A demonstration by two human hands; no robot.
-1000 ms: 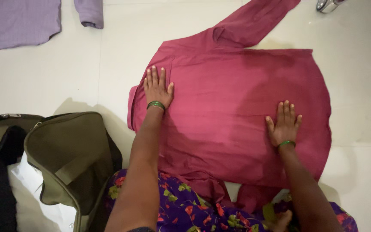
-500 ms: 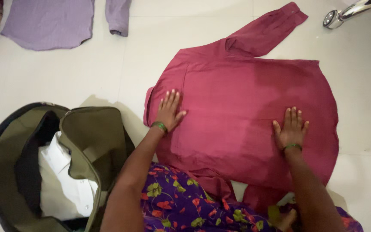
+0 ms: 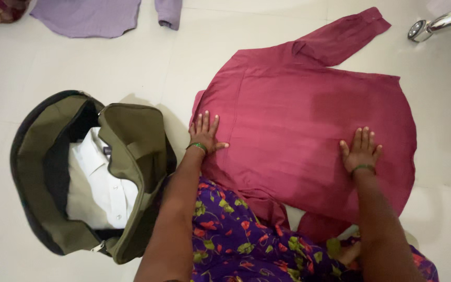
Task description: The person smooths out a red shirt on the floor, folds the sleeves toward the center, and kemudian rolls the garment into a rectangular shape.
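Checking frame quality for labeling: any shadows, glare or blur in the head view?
Head view: sharp overall; a soft darker shadow patch on the maroon shirt between left hand and right hand; bright glare on the metal tube at the top right; olive bag shades the floor beside it.

1. The shirt (image 3: 309,125) is plain maroon.
2. The open bag (image 3: 131,151) is olive green; the folded shirt (image 3: 105,183) inside is white.
3. The far shirt (image 3: 90,15) is lilac.
4. The skirt (image 3: 241,240) is purple with red flowers.
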